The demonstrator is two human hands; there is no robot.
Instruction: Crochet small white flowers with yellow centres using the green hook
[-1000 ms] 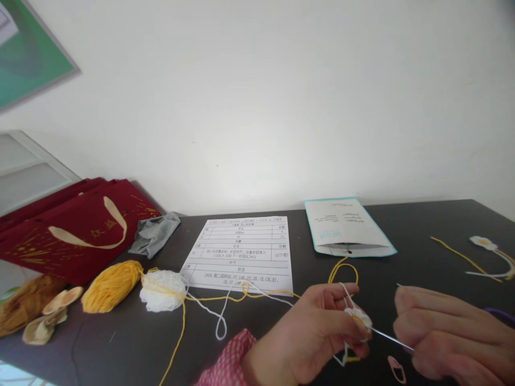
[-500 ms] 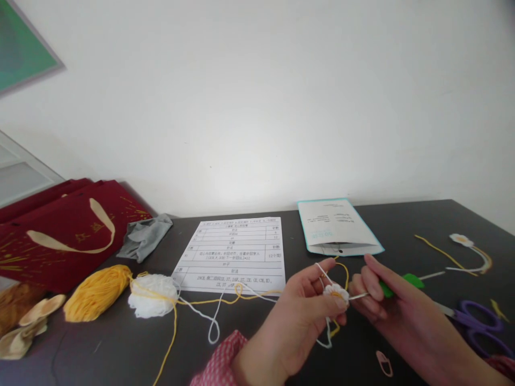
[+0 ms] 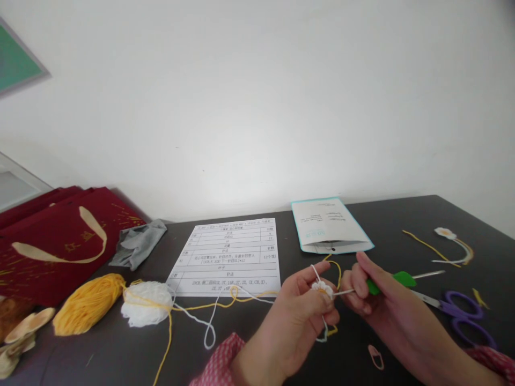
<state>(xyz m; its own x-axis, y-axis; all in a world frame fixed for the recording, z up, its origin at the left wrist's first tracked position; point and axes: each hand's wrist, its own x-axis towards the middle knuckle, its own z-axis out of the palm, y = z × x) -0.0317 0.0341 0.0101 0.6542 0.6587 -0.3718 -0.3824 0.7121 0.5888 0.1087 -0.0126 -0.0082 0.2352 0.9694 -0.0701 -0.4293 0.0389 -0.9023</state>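
My left hand (image 3: 300, 303) pinches a small crocheted flower (image 3: 322, 290), white-petalled with a yellow centre. White yarn passes over the raised left index finger, and short white and yellow yarn tails hang below the flower. My right hand (image 3: 376, 295) is closed around the green handle of a crochet hook (image 3: 396, 280). The hook's metal shaft reaches left to the flower's edge; its tip is hidden there. From a white yarn ball (image 3: 147, 308) and a yellow yarn skein (image 3: 89, 304), strands run across the table towards my left hand.
A printed pattern sheet (image 3: 229, 257) lies behind the yarn. Beyond my hands is a white pouch with blue edging (image 3: 322, 222). To the right are another crocheted flower (image 3: 445, 233), purple scissors (image 3: 454, 308) and a pink stitch marker (image 3: 375, 357). Red bags (image 3: 52, 241) and grey cloth (image 3: 140, 244) occupy the left.
The camera view has shifted slightly, so most things sit further left. Both hands keep their grips on the flower and crochet hook, with little change in pose.
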